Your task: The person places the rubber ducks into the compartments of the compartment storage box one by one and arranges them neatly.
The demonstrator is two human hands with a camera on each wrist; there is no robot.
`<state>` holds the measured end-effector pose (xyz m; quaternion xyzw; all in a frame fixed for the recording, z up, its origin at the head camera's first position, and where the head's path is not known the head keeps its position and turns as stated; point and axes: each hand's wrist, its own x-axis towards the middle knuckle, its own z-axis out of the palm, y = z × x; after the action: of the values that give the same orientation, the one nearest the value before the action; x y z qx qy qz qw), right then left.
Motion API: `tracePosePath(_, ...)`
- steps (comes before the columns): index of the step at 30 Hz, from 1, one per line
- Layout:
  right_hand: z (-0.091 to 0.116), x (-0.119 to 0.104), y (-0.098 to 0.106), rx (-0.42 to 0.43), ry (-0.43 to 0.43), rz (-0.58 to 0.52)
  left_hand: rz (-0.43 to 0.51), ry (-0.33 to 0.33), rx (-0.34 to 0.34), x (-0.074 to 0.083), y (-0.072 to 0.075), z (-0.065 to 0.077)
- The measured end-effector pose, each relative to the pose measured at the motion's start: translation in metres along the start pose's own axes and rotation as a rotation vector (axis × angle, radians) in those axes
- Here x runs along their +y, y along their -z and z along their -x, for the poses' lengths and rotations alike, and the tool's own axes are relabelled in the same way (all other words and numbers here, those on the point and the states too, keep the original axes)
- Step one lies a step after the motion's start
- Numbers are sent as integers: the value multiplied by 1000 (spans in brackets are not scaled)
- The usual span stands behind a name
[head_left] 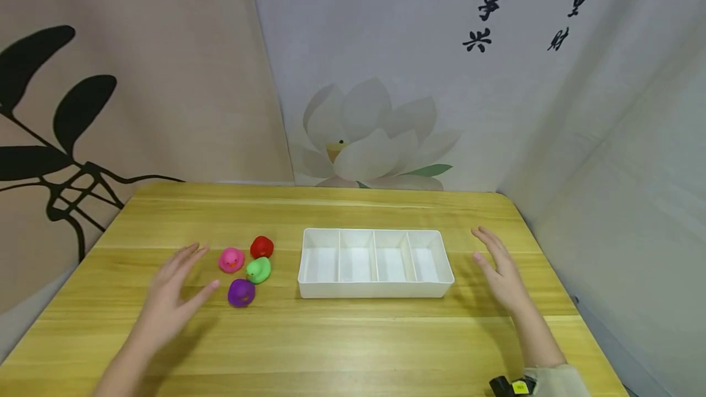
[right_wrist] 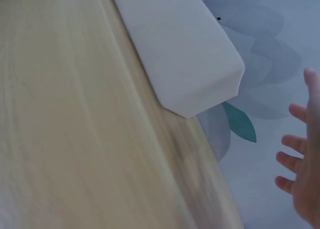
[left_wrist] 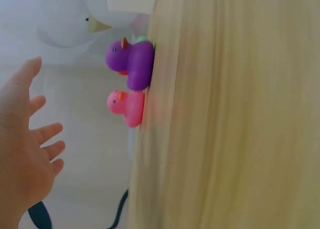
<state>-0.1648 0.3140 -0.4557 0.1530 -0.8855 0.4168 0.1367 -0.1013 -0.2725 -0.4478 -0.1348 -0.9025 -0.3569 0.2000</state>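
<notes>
My left hand (head_left: 170,299), fingers spread and holding nothing, hovers just left of a group of small rubber ducks. The group has a pink duck (head_left: 231,260), a red duck (head_left: 261,247), a green duck (head_left: 258,270) and a purple duck (head_left: 241,293). In the left wrist view the purple duck (left_wrist: 135,63) stands beside the pink duck (left_wrist: 127,108), with the green and red ones mostly hidden behind. A white divided tray (head_left: 377,289) sits mid-table, its compartments bare. Past its right end is my right hand (head_left: 502,274), fingers extended around nothing.
The wooden table (head_left: 353,348) carries the ducks and tray. Behind it hangs a printed cloth (head_left: 386,48) with a lotus and dark characters; another cloth with dark leaves (head_left: 33,60) is at the left. A dark wrist device (head_left: 512,386) is by the right sleeve (head_left: 559,381).
</notes>
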Motion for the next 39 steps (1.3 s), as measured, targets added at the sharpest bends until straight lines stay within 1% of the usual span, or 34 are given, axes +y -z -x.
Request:
tracePosePath(6, -1, 7, -11, 1, 8, -77, 66, 49, -19, 0, -10, 7)
tracePosePath(9, -1, 9, -15, -18, -11, -118, 92, 82, -30, -1, -16, 12)
tracePosePath(14, 0, 12, -20, -50, -33, -182, 128, 113, -37, -4, -27, 18)
tracePosePath(21, 1, 22, -27, -96, -69, -225, 112, 147, -39, -10, -41, 25)
tracePosePath(24, 2, 25, -31, -130, -88, -284, 129, 150, -35, -13, -44, 27)
tracePosePath(27, 2, 29, -33, -168, -108, -346, 148, 139, -34, -16, -47, 28)
tracePosePath(31, 3, 32, -35, -192, -106, -409, 154, 134, -34, -17, -49, 28)
tracePosePath(35, 2, 34, -37, -197, -110, -454, 190, 105, -27, -17, -50, 27)
tracePosePath(39, 1, 37, -39, -226, -127, -500, 211, 67, -22, -18, -52, 26)
